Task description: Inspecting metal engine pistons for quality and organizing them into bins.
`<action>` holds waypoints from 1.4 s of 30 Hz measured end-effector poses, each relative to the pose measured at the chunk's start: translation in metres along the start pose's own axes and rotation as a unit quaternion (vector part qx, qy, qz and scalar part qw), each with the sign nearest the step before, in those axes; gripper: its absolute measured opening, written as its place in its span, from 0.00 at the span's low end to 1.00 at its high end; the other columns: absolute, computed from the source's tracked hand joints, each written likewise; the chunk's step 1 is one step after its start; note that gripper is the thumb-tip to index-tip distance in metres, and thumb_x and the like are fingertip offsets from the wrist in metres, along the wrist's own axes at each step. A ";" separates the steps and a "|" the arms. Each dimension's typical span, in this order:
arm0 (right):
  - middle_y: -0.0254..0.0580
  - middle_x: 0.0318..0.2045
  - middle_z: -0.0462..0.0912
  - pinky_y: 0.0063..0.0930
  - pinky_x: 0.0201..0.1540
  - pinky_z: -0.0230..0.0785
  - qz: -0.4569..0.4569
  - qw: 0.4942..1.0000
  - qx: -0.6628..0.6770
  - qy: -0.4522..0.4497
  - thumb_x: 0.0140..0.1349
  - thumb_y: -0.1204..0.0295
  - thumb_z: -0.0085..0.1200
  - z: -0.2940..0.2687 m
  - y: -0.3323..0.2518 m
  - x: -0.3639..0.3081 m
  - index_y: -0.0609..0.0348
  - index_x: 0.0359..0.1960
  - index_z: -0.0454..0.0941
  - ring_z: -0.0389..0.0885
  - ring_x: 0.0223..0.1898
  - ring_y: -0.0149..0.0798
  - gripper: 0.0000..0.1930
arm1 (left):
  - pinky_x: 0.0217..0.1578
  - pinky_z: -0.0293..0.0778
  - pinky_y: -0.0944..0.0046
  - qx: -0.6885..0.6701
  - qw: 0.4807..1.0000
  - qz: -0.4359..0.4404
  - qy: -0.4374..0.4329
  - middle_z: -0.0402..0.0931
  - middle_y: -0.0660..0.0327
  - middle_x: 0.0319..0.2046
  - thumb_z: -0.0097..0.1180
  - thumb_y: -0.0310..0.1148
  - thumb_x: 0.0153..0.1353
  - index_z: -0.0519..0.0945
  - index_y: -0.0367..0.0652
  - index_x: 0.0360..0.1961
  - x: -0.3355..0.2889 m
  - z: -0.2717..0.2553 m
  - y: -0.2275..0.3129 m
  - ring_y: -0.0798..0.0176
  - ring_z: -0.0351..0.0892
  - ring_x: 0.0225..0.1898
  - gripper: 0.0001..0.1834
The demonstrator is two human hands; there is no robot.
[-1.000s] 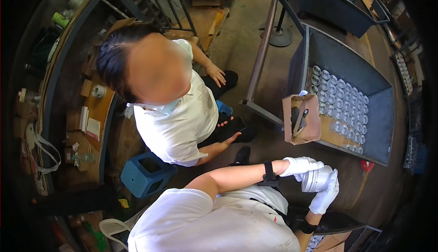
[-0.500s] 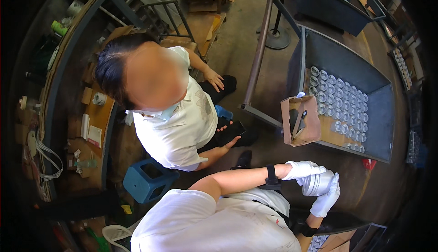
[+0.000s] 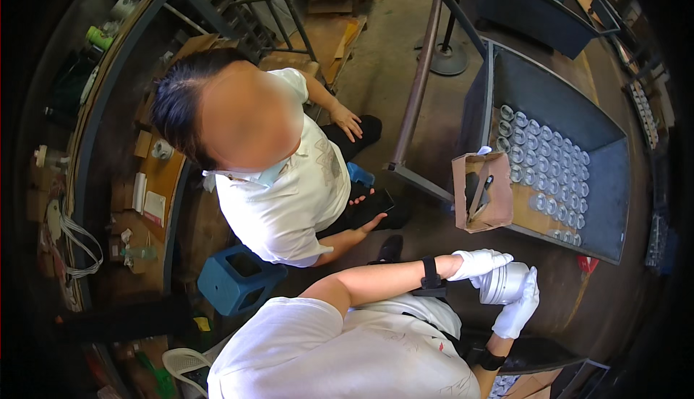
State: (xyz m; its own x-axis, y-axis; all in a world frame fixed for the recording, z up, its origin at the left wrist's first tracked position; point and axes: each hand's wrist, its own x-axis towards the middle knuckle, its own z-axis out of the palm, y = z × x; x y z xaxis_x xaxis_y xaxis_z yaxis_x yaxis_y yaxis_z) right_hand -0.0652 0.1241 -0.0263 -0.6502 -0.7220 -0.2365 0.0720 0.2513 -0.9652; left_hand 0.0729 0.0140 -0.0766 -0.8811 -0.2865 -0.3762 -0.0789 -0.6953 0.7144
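1. The left hand, in a white glove with a black strap at the wrist, lies curled over the top and near side of a silvery metal cylinder, its fingers closed onto it.
2. The right hand, also in a white glove, cups the same cylinder from below and from the far right, fingers wrapped up along its end.
3. The cylinder is thus clamped between both hands, held in the air in front of the person's body, low in the view and right of centre, lying roughly on its side.
4. Just above the hands, a brown cardboard box hangs on the near edge of a blue-grey metal cart; a dark pen-like tool stands inside the box.
5. On the cart's floor stand rows of shiny round metal parts, close together, well apart from the held cylinder.
6. To the left, another person in a white shirt sits low on the floor, one hand on a knee, the other beside a dark flat object.
7. A blue plastic stool stands beside that person, left of the gloved forearm.
8. A cluttered worktop with small boxes and papers curves along the left edge.
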 end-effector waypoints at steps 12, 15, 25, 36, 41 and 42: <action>0.37 0.42 0.79 0.25 0.46 0.70 -0.002 1.000 -0.008 0.007 0.69 0.58 0.49 0.003 -0.004 0.005 0.66 0.53 0.76 0.77 0.41 0.29 0.22 | 0.40 0.79 0.62 -0.006 1.000 0.012 0.006 0.76 0.58 0.48 0.42 0.55 0.69 0.69 0.44 0.62 0.003 -0.002 -0.004 0.60 0.79 0.45 0.30; 0.37 0.42 0.79 0.25 0.46 0.70 -0.009 1.000 -0.018 0.019 0.69 0.58 0.49 0.002 -0.003 0.004 0.66 0.54 0.76 0.77 0.41 0.29 0.23 | 0.40 0.79 0.62 -0.011 1.000 0.006 0.003 0.76 0.58 0.47 0.42 0.55 0.69 0.70 0.44 0.62 0.005 0.000 -0.004 0.60 0.79 0.44 0.30; 0.39 0.46 0.78 0.27 0.50 0.69 -0.003 1.000 0.005 0.013 0.70 0.58 0.48 -0.005 -0.003 -0.002 0.67 0.57 0.73 0.77 0.45 0.31 0.24 | 0.40 0.78 0.62 -0.012 1.000 -0.006 -0.009 0.75 0.58 0.48 0.43 0.56 0.69 0.70 0.46 0.62 0.011 0.006 -0.009 0.61 0.79 0.45 0.30; 0.40 0.45 0.79 0.27 0.50 0.69 -0.016 1.000 -0.007 0.016 0.70 0.58 0.48 -0.010 0.000 -0.002 0.69 0.57 0.72 0.77 0.44 0.31 0.25 | 0.42 0.79 0.61 0.001 1.000 -0.011 -0.004 0.75 0.57 0.50 0.43 0.56 0.69 0.69 0.45 0.63 0.009 0.008 -0.004 0.59 0.79 0.47 0.31; 0.41 0.46 0.79 0.28 0.51 0.69 -0.007 1.000 0.001 0.013 0.70 0.58 0.48 -0.008 -0.004 -0.003 0.69 0.58 0.72 0.77 0.45 0.32 0.25 | 0.42 0.79 0.61 -0.014 1.000 -0.011 -0.009 0.75 0.57 0.52 0.42 0.55 0.69 0.68 0.45 0.64 0.007 0.009 -0.004 0.59 0.79 0.47 0.31; 0.41 0.46 0.79 0.28 0.51 0.69 -0.009 1.000 0.000 0.013 0.70 0.58 0.48 -0.008 -0.004 -0.004 0.69 0.58 0.72 0.77 0.45 0.32 0.25 | 0.42 0.79 0.61 -0.014 1.000 -0.010 -0.010 0.75 0.57 0.52 0.42 0.55 0.69 0.68 0.45 0.64 0.006 0.009 -0.003 0.59 0.79 0.47 0.31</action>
State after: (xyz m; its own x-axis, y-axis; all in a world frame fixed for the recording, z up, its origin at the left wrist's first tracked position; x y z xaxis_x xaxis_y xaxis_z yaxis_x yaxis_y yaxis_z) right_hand -0.0684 0.1311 -0.0202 -0.6710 -0.7091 -0.2168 0.0607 0.2388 -0.9692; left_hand 0.0637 0.0207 -0.0759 -0.8883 -0.2597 -0.3787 -0.0841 -0.7187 0.6902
